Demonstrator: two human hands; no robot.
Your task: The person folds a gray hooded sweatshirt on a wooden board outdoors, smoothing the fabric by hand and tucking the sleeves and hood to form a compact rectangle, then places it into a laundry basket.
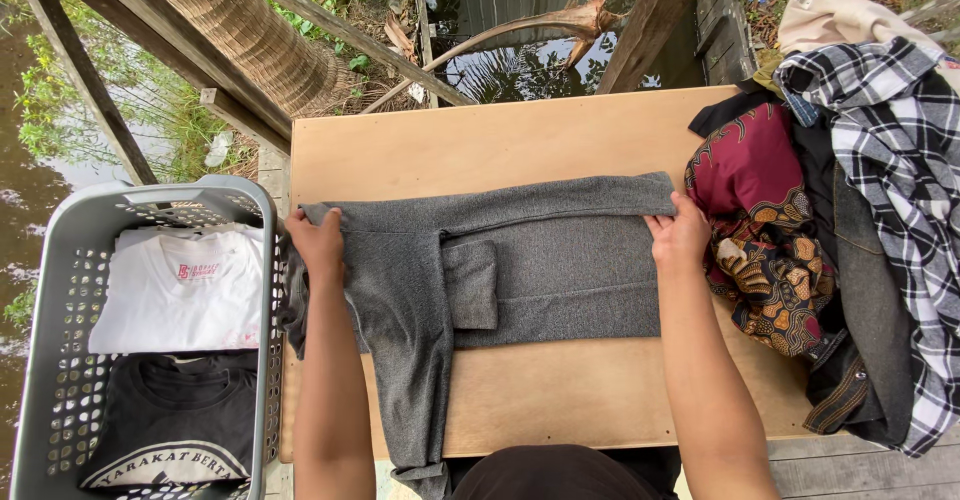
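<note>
Head view: a grey knit garment [520, 260] is spread across the middle of the wooden surface [560, 400], pinned flat at 9 o'clock by the left hand [320, 245] and gripped at its 3 o'clock edge by the right hand [680, 240], keeping the fold taut. A basket [50, 290] of folded shirts is kept at 9 o'clock, a heap of unfolded clothes [850, 210] at 3 o'clock.

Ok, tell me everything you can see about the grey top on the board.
The grey top is a heathered knit garment, soft-looking, lying flat across the wooden board and partly folded into a long band. One sleeve is folded across its upper edge, a cuff lies doubled back near the middle, and another part hangs down over the board's near edge. The left hand presses its left end by the laundry basket; the right hand holds its right end, beside the pile of clothes.
</note>
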